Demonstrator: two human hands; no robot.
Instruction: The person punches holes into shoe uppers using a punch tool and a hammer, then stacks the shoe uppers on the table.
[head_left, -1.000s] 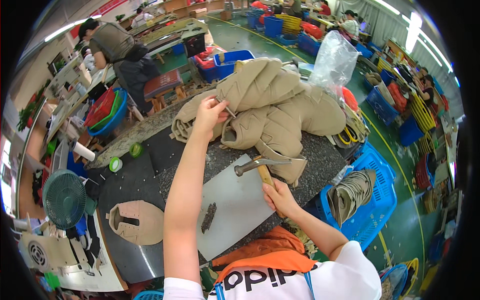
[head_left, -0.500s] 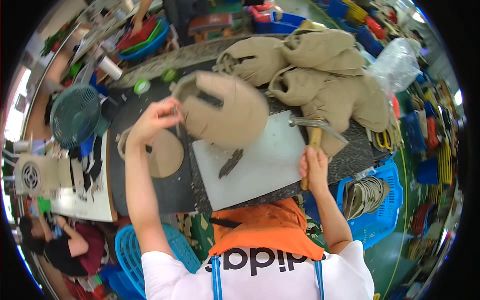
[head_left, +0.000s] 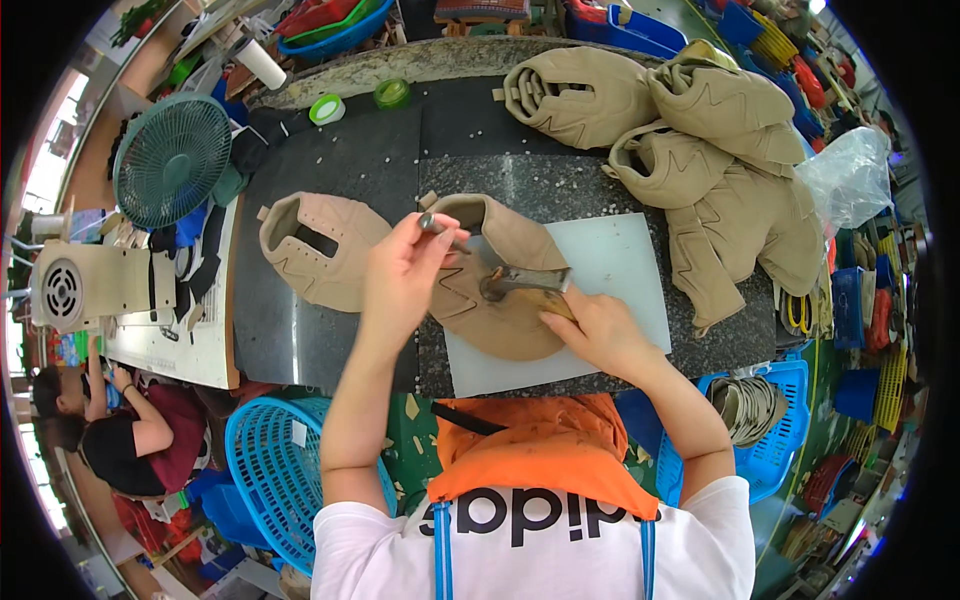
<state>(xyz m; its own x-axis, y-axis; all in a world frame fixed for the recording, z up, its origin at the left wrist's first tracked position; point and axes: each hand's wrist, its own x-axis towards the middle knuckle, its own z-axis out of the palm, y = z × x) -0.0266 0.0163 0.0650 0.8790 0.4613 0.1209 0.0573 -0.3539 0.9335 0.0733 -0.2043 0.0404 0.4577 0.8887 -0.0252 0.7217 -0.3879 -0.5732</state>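
Note:
My left hand (head_left: 405, 275) is closed on a short dark metal punch (head_left: 430, 223), held tilted above a tan shoe upper (head_left: 505, 325). That upper lies on a white cutting board (head_left: 625, 290) in front of me, its collar opening facing away. My right hand (head_left: 605, 335) grips a hammer (head_left: 530, 281) by its wooden handle, the metal head over the middle of the upper. The hand hides much of the handle. To the left, a second tan upper (head_left: 325, 255) rests on the dark table, its near edge close behind my left forearm.
More tan uppers (head_left: 720, 180) are piled at the right back, beside a clear plastic bag (head_left: 850, 180). Blue baskets (head_left: 790, 400) flank me. A green fan (head_left: 172, 165), a green-lidded container (head_left: 327, 109) and yellow-handled scissors (head_left: 798, 312) are around. Another person (head_left: 140, 440) sits at lower left.
The upper that was lifted by my left hand now lies on the board, covering a dark strip there. My right hand has brought the hammer leftward over it. The view has shifted.

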